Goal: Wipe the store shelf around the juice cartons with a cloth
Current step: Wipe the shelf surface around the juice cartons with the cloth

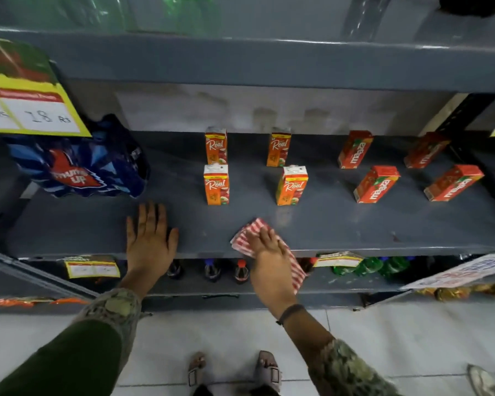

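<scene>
A grey metal shelf carries several small juice cartons: orange Real cartons in the middle and red Maaza cartons to the right, all upright. My right hand presses a red-and-white checked cloth flat on the shelf's front edge, in front of the Real cartons; part of the cloth hangs over the edge. My left hand lies flat on the shelf, fingers spread, holding nothing, to the left of the cloth.
A blue shrink-wrapped Thums Up bottle pack stands at the shelf's left. A yellow price tag hangs from the shelf above. Bottles and green bottles fill the shelf below. My sandalled feet are on a tiled floor.
</scene>
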A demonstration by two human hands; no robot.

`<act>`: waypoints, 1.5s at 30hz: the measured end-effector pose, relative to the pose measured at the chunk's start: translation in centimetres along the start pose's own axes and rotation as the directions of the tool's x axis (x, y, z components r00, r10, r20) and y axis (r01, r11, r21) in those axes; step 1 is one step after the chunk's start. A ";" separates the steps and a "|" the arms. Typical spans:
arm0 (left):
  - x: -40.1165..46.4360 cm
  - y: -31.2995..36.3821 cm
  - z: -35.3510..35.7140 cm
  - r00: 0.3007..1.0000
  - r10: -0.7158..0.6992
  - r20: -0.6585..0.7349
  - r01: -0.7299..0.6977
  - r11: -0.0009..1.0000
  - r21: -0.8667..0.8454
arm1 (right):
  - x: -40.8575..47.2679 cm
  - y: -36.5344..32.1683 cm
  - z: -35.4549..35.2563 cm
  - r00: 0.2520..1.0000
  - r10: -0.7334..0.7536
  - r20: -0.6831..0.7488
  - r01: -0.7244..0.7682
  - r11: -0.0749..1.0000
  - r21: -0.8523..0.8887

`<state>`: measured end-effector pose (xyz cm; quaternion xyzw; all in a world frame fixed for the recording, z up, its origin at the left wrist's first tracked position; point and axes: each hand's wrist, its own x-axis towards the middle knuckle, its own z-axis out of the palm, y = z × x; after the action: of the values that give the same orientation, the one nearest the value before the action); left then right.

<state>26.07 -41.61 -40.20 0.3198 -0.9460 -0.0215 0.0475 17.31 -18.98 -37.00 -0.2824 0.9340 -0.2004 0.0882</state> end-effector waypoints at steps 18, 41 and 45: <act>-0.8 -2.3 0.6 0.965 0.253 -0.066 -0.254 0.967 -0.001 | 5.8 -4.7 1.2 0.936 0.313 -0.160 -0.336 0.931 -0.146; -1.5 -11.0 -1.3 0.961 0.275 -0.022 -0.274 0.961 0.018 | -0.1 -6.1 1.5 0.917 0.211 -0.339 -0.228 0.974 -0.010; 0.1 -14.4 -2.4 0.997 0.065 -0.041 -0.065 0.998 0.003 | 1.0 -6.6 2.5 0.893 0.374 -0.250 -0.389 0.921 -0.010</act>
<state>34.87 -53.14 -38.87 0.2892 -0.9548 -0.0128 0.0672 20.39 -25.37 -36.54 -0.0695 0.9804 -0.1843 0.0019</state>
